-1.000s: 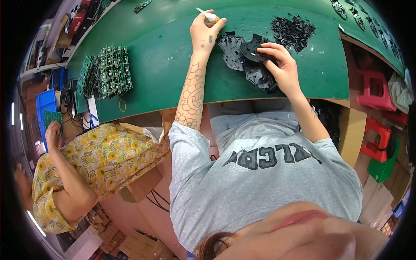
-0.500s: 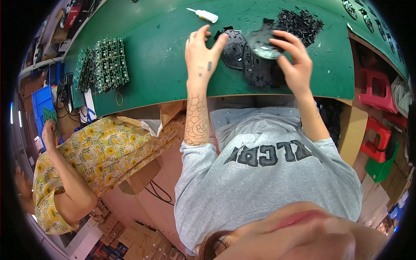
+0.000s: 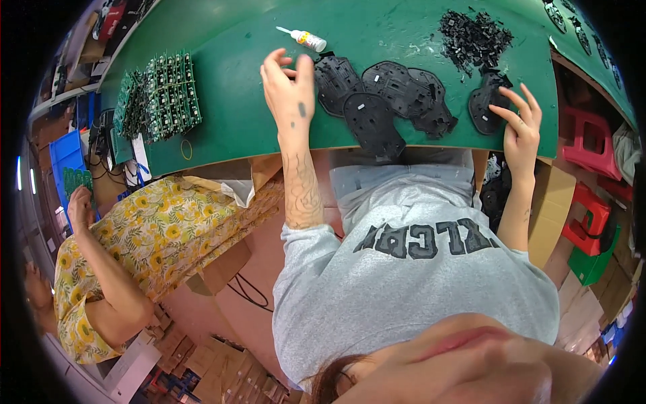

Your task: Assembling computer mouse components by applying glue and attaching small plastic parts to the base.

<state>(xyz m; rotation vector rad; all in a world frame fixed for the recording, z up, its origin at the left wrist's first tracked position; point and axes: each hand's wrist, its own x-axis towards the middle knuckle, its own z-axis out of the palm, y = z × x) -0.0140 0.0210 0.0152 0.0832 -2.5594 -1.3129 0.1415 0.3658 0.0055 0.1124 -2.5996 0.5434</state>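
Several rounded black plastic shells (image 3: 397, 87) with moulded ribs and slots lie overlapping on the green table; some bear a small white label. My left hand (image 3: 291, 94) is just left of them, thumb and fingers apart, with nothing visible in it. Beyond that hand lies a small white dropper bottle (image 3: 310, 41) with a thin nozzle. Farther right, one separate black shell (image 3: 483, 108) lies near the table's front. My right hand (image 3: 519, 124) is beside it with fingers spread, fingertips at its right edge; whether they touch it I cannot tell.
A heap of small black plastic bits (image 3: 474, 39) lies at the far right. Bundled green circuit boards (image 3: 171, 94) stand at the left beside a rubber band (image 3: 186, 149). A co-worker in a yellow floral garment (image 3: 155, 236) sits left, one hand (image 3: 81, 207) at a board. Red stools (image 3: 589, 140) stand right.
My right hand has moved right, away from the shells, and no longer holds the blurred dark piece. The shells are more spread out, with one now apart at right. My left hand shifted slightly left.
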